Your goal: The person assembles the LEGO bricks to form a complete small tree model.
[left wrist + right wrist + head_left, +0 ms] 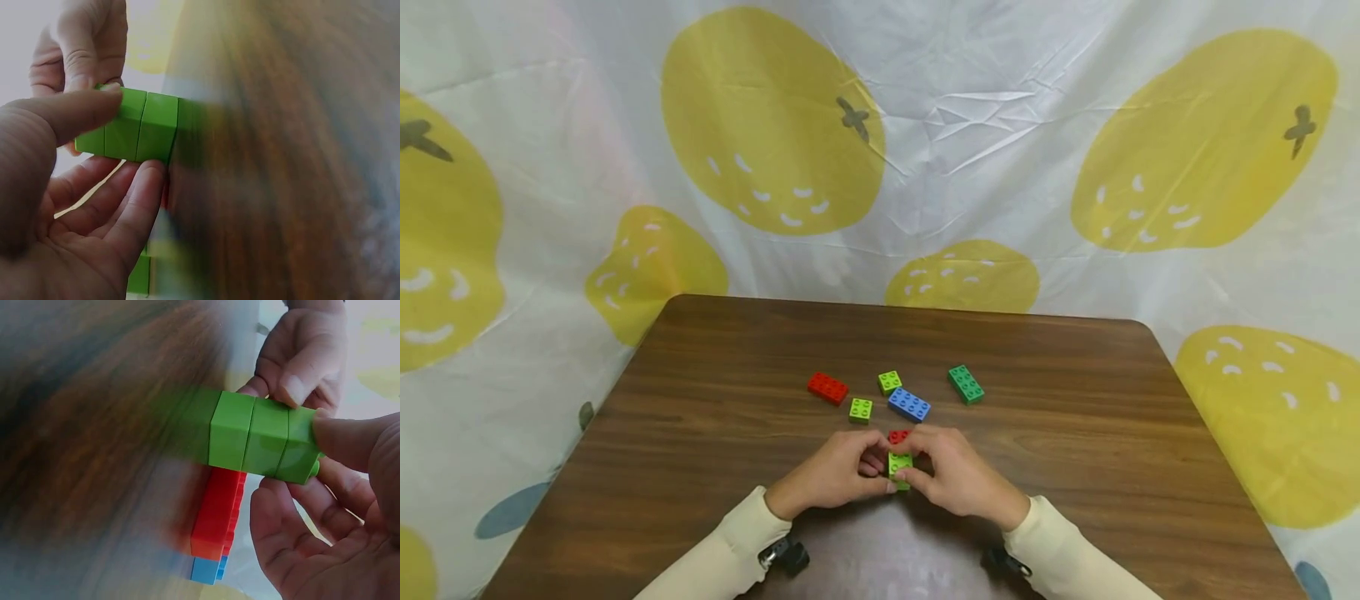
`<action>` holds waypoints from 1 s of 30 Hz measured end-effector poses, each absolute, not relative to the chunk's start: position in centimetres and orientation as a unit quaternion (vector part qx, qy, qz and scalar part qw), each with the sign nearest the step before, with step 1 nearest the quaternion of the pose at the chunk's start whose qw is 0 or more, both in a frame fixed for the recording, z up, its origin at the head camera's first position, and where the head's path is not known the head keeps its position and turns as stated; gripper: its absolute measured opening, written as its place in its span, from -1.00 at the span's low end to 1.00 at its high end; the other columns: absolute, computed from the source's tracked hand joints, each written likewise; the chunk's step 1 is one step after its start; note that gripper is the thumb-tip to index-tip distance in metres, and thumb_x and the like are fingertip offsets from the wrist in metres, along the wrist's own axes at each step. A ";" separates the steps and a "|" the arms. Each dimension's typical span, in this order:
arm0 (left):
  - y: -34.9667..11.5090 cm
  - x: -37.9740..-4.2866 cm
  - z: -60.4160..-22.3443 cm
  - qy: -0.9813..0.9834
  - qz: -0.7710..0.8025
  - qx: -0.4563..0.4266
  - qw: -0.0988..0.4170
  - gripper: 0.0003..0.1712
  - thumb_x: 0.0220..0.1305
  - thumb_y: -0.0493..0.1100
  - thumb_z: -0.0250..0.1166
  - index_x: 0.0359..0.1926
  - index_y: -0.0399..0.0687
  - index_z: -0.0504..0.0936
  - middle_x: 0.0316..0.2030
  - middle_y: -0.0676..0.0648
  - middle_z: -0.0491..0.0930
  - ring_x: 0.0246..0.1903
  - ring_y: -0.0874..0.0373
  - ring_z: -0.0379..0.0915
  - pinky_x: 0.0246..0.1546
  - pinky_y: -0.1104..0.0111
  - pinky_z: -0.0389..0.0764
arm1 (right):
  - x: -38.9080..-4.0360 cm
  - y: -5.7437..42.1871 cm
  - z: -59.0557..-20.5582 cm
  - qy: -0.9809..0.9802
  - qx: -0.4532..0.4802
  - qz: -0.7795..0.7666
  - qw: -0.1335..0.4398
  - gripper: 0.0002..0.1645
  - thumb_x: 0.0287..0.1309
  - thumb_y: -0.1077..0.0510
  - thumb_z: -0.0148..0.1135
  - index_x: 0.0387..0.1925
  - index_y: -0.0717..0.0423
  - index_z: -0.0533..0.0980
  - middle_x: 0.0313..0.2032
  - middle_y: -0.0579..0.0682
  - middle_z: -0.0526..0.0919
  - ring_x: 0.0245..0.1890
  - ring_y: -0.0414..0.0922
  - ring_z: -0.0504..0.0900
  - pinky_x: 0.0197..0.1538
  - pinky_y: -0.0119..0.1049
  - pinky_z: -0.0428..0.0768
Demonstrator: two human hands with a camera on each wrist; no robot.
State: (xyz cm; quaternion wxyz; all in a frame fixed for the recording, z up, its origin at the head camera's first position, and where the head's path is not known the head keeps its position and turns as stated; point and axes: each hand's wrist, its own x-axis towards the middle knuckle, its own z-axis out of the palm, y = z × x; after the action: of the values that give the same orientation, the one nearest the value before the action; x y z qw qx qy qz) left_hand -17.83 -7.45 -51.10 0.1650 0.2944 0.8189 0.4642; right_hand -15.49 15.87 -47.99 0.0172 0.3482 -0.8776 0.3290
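Three lime green building bricks are stacked into a small tower [900, 463], upright on the table between both hands. Its layers show as two seams in the wrist views, where the tower [140, 128] has its studs facing up, away from the wood. My left hand [831, 471] grips it with the thumb on the near side and the fingertips [150, 178] behind. From the other side my right hand [951, 471] pinches the top brick [300, 447] between thumb and fingers. Just behind the tower lies a red brick [215, 515], partly hidden by the right hand in the head view.
Farther back on the brown table [737, 350] lie a red brick [828, 388], two lime green bricks, one nearer [861, 410] and one farther [890, 382], a blue brick [909, 405] and a dark green brick [966, 384]. A lemon-patterned cloth [910, 150] hangs behind the table.
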 end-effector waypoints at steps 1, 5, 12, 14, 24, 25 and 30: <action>-7.5 -17.8 -51.1 0.817 0.468 0.293 0.164 -0.61 0.24 -0.09 0.59 0.02 -0.03 0.67 -0.13 0.01 0.74 -0.14 0.26 0.70 -0.10 0.49 0.71 | -15.5 15.8 -48.0 -0.879 0.347 0.327 0.017 -0.62 0.23 0.15 0.55 0.07 0.11 0.73 -0.09 -0.10 0.80 -0.23 -0.21 0.68 -0.18 -0.29 0.68; -7.9 -17.9 -50.9 0.813 0.481 0.289 0.155 -0.61 0.23 -0.08 0.59 0.01 -0.03 0.68 -0.11 -0.02 0.75 -0.10 0.18 0.73 -0.07 0.45 0.73 | -15.6 15.6 -48.1 -0.879 0.349 0.323 0.014 -0.63 0.21 0.14 0.55 0.04 0.12 0.73 -0.09 -0.08 0.80 -0.23 -0.14 0.70 -0.16 -0.24 0.69; -7.8 -17.8 -50.7 0.811 0.484 0.290 0.152 -0.63 0.23 -0.09 0.60 -0.01 -0.03 0.69 -0.11 -0.03 0.76 -0.11 0.19 0.74 -0.08 0.46 0.73 | -15.5 16.0 -48.2 -0.878 0.330 0.346 -0.001 -0.63 0.19 0.12 0.58 0.03 0.05 0.73 -0.15 -0.13 0.79 -0.31 -0.14 0.66 -0.23 -0.36 0.63; -7.8 -17.7 -50.6 0.812 0.483 0.290 0.153 -0.64 0.24 -0.09 0.59 -0.01 -0.03 0.69 -0.10 -0.02 0.76 -0.11 0.21 0.74 -0.08 0.47 0.73 | -15.6 16.1 -48.2 -0.877 0.322 0.356 -0.013 -0.63 0.18 0.12 0.58 0.03 0.02 0.73 -0.18 -0.15 0.78 -0.34 -0.19 0.64 -0.25 -0.38 0.63; -7.6 -17.9 -50.5 0.813 0.481 0.286 0.158 -0.63 0.25 -0.06 0.58 0.02 -0.01 0.68 -0.06 -0.01 0.76 -0.07 0.18 0.74 -0.04 0.43 0.73 | -16.5 16.7 -48.4 -0.870 0.318 0.372 -0.051 -0.69 0.22 0.04 0.57 -0.03 -0.05 0.69 -0.24 -0.19 0.77 -0.33 -0.33 0.69 -0.19 -0.28 0.74; -7.6 -17.9 -50.5 0.812 0.484 0.285 0.159 -0.62 0.25 -0.07 0.58 0.02 -0.02 0.67 -0.05 -0.02 0.75 -0.06 0.16 0.74 -0.03 0.42 0.73 | -16.6 16.7 -48.4 -0.869 0.321 0.374 -0.053 -0.69 0.23 0.05 0.56 -0.03 -0.04 0.69 -0.24 -0.19 0.76 -0.32 -0.32 0.70 -0.19 -0.28 0.74; -7.5 -17.9 -50.4 0.808 0.491 0.284 0.158 -0.60 0.27 -0.04 0.56 0.05 -0.01 0.65 0.00 -0.02 0.74 -0.03 0.15 0.74 -0.02 0.42 0.73 | -16.7 17.1 -48.1 -0.864 0.315 0.387 -0.060 -0.73 0.29 0.05 0.51 -0.01 -0.06 0.69 -0.20 -0.19 0.77 -0.25 -0.31 0.70 -0.11 -0.24 0.77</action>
State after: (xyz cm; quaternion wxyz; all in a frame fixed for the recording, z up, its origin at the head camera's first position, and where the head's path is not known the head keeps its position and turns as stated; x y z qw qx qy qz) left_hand -17.87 -7.47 -50.37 0.1584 0.2840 0.8079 0.4914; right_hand -16.71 17.10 -48.06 -0.0602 0.3154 -0.8643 0.3871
